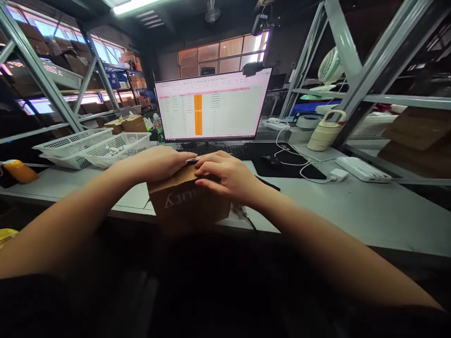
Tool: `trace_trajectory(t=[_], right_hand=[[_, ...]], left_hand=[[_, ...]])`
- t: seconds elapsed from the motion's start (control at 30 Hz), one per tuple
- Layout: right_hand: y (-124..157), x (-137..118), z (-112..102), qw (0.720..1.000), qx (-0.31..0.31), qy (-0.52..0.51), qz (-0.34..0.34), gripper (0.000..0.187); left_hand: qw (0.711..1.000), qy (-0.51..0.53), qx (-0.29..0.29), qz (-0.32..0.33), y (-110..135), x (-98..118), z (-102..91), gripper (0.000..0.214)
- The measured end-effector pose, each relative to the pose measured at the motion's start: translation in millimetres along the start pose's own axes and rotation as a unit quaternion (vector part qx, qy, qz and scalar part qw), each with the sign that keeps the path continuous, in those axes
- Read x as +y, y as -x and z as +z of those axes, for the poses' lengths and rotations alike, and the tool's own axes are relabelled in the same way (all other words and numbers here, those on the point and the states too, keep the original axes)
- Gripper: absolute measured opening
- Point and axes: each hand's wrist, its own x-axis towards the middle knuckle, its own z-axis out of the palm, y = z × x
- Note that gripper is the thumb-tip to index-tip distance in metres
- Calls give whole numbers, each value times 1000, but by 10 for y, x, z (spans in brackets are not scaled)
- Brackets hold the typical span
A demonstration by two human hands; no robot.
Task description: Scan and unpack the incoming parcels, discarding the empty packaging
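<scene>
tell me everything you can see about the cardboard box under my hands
The box looks like plain brown cardboard. Pale lettering on the face toward you is partly covered by your right hand and hard to read. It sits at the desk's near edge, its lower part lost in shadow. Your left hand and right hand touch its top; whether it is sealed can't be seen.

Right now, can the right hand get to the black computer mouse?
Probably yes. The right hand is at the cardboard box, and the black mouse lies uncovered on the dark mat to its right, with nothing tall seen between.
</scene>
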Motion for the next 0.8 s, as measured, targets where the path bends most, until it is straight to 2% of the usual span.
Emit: trace_trajectory(t=[0.1,0.27,0.37,0.47,0.53,0.6,0.7,0.8], right_hand=[[-117,74,-39,999,-39,-16,27,8],[-308,115,-151,988,-131,-21,74,12],[-355,129,-199,979,-185,-37,83,16],[-348,106,-225,973,-204,-83,69,41],[-339,42,-243,976,-196,-78,52,56],[-333,-69,-260,983,-176,-40,27,53],[-274,-295,-239,993,-87,82,9,37],[-77,-488,-102,971,25,237,-23,9]], left_hand=[[998,-29,-47,6,-73,-52,-20,44],[999,6,-52,-9,-180,-126,-16,45],[998,50,-35,-18,-199,-206,-38,46],[994,98,-9,-36,-174,-325,-97,48],[989,139,-14,-42,-152,-409,-123,48],[981,189,-18,-42,-144,-487,-112,49],[966,254,1,-38,-180,-596,-20,48],[957,285,27,-41,-252,-699,121,45]])
